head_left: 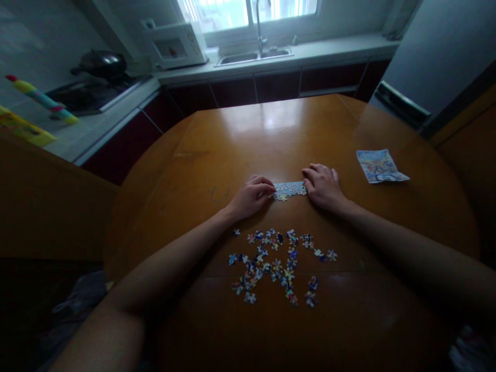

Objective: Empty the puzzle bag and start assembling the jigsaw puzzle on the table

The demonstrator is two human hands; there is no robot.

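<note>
A short strip of joined puzzle pieces point(290, 190) lies on the round wooden table point(217, 155). My left hand point(251, 196) rests at its left end, fingers curled and pinching the edge. At the strip's right end sits my right hand point(323, 187), fingers bent with the tips pressed against the pieces. Several loose puzzle pieces point(277, 266) are scattered on the table nearer to me, between my forearms.
A printed picture sheet point(380, 166) lies on the table at the right. Beyond the table runs a kitchen counter with a sink point(253, 56), a white microwave point(178, 45) and a dark wok point(103, 63) on a stove at the left. A grey fridge point(434, 57) stands at the right.
</note>
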